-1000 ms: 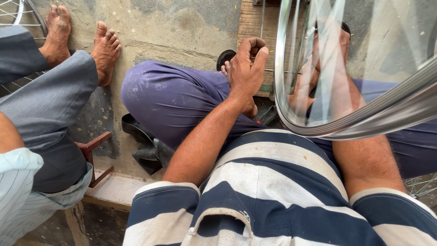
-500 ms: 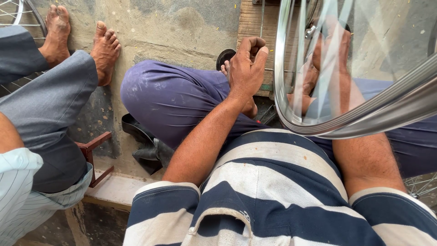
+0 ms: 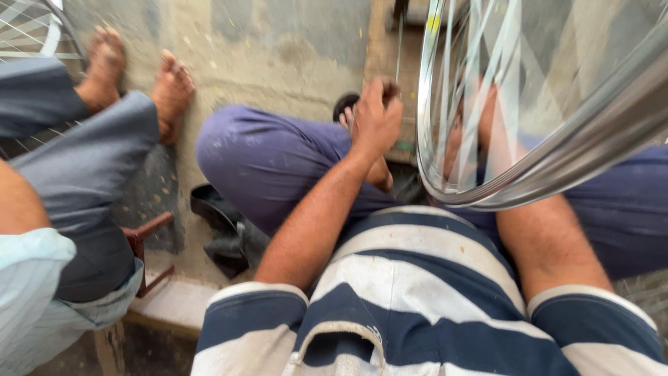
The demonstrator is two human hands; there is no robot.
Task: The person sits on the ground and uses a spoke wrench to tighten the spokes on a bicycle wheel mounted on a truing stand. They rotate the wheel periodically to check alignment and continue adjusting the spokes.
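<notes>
One shiny spoked metal wheel rim (image 3: 557, 167) stands over the lap, the blurred right hand (image 3: 473, 132) behind its spokes, finger state untellable, while the left hand (image 3: 376, 122) curls closed just beside it; two bare feet (image 3: 139, 87) rest left.

Soft even daylight, faint shadows, motion blur throughout, glare streaking the wheel rim (image 3: 557, 174) at upper right

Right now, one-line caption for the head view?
Seated person's left hand is closed near a shiny bicycle wheel rim; right hand sits blurred behind its spokes.
</notes>
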